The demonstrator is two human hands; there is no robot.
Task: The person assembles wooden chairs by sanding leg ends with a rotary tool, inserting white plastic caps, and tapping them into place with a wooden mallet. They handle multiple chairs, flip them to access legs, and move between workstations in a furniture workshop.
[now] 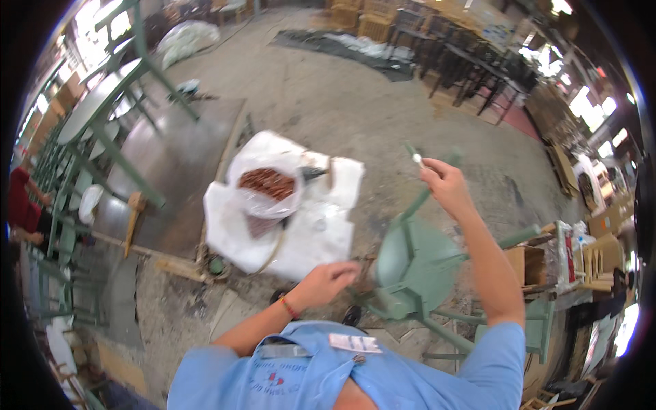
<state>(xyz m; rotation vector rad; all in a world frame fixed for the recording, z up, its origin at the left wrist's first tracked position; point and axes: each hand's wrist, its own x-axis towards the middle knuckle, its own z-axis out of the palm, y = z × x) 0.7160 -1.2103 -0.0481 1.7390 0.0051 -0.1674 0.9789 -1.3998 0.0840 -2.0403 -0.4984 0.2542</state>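
A pale green wooden chair (427,266) stands tipped over in front of me, its underside and legs facing up. My right hand (445,183) is raised over one of its legs, fingers pinched on a slim green-and-white piece (415,157), too blurred to name. To the left of the chair, my left hand (328,281) has its fingers curled together; whatever they may hold cannot be made out. Near that hand lies white foam sheeting (335,239). On it sits a clear plastic bag (263,203) full of small reddish-brown pieces (266,183), with a dark tool (313,173) beside it.
A low board-topped platform (198,164) at the left carries another green chair (126,89) and a wooden mallet (133,217). More green chairs and a person in red (26,201) are at the far left. Dark chairs (471,65) line the back right. Cardboard boxes (529,266) stand at the right.
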